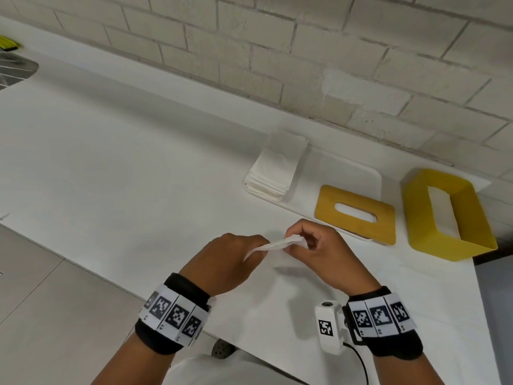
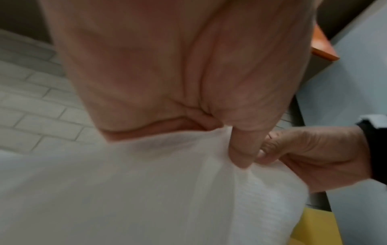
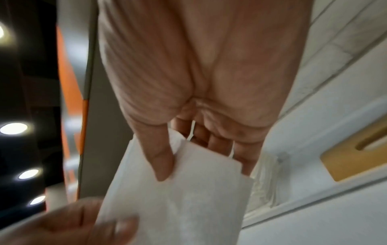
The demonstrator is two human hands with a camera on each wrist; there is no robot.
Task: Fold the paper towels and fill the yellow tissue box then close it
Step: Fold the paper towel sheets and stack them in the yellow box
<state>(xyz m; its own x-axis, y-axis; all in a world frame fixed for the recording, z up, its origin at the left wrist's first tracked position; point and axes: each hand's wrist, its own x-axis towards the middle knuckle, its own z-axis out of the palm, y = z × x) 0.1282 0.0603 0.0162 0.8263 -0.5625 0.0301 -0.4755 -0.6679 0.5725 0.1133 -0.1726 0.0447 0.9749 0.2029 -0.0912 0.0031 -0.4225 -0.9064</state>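
Observation:
A white paper towel (image 1: 273, 244) hangs above the white counter between both hands. My left hand (image 1: 230, 259) pinches its left end, and my right hand (image 1: 319, 252) pinches its right end. In the left wrist view the paper towel (image 2: 146, 190) fills the lower frame under my thumb. The right wrist view shows the paper towel (image 3: 188, 190) folded, with my thumb on top and fingers beneath. A stack of paper towels (image 1: 277, 165) lies on a white tray (image 1: 347, 176). The yellow lid (image 1: 355, 213) with an oval slot lies flat. The open yellow tissue box (image 1: 447, 215) stands at the right.
A white brick wall (image 1: 305, 51) runs along the back of the counter. A metal sink drainer (image 1: 14, 70) and a yellow item (image 1: 8, 43) sit at the far left. The counter's front edge (image 1: 97, 273) runs diagonally, with tiled floor below.

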